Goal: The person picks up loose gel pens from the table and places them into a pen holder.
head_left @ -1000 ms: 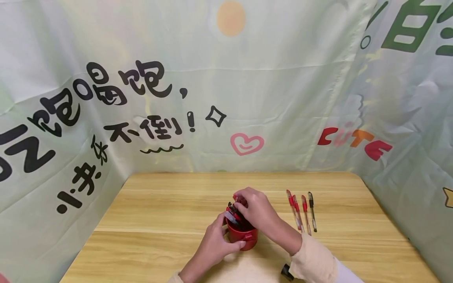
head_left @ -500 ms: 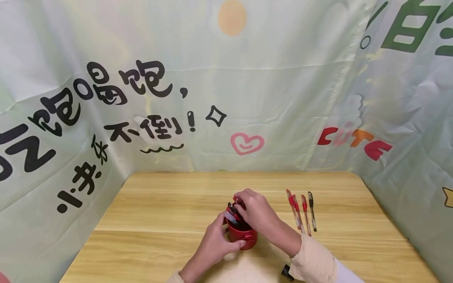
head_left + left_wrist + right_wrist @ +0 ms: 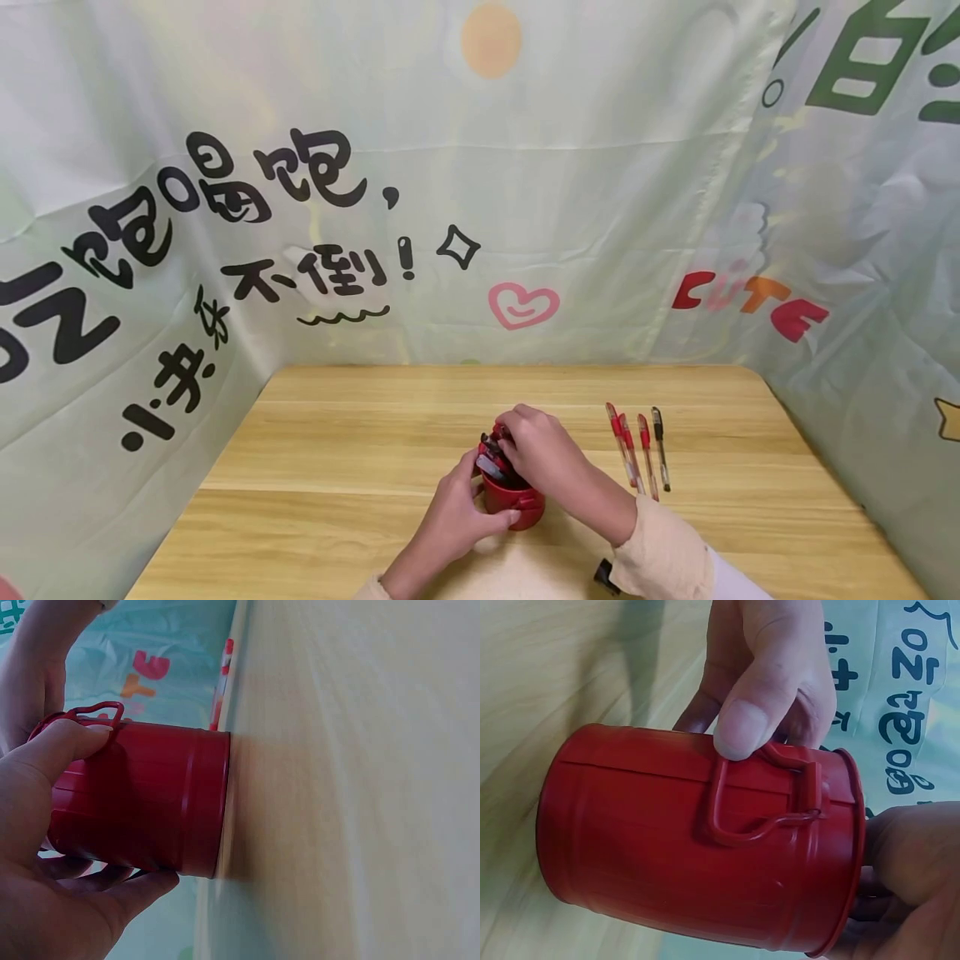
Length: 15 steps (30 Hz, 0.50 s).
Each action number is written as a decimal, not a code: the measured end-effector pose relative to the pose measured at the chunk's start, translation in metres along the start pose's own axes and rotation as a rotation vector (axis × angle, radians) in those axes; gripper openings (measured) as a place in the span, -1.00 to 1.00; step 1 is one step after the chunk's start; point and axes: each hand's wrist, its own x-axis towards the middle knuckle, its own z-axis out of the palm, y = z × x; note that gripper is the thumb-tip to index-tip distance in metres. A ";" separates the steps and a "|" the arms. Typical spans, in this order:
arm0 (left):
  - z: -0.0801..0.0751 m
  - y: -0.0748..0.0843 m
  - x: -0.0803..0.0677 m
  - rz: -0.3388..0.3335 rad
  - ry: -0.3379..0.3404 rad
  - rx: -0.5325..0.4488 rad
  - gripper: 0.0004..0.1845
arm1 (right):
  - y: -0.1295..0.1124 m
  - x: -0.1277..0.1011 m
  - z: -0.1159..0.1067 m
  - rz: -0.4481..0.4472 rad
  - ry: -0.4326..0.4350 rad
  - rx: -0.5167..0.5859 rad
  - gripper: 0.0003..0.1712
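Our left hand (image 3: 457, 521) wraps the red tin bucket (image 3: 513, 504) at mid-table, thumb by its wire handle; our right hand (image 3: 543, 450) pinches pens (image 3: 491, 454) inside (stiff, light, tippy, so we'd judge steadying the wall wise).

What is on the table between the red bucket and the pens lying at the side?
Only bare wood. In the head view, nothing lies on the table between the red bucket and the loose pens; just the right hand and forearm pass above it.

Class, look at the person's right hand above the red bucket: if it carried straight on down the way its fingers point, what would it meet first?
Most likely the pens standing in the red bucket; the right hand already sits on them.
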 end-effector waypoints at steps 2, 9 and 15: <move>0.000 0.000 0.000 -0.001 0.000 0.000 -0.02 | 0.000 0.000 -0.001 0.002 -0.007 -0.001 -0.77; 0.000 0.000 0.000 0.001 0.006 0.010 -0.01 | 0.000 -0.001 -0.004 0.028 -0.026 0.040 -0.76; 0.001 0.000 0.001 -0.004 0.006 0.014 0.00 | 0.003 -0.001 -0.009 0.054 0.007 0.102 -0.76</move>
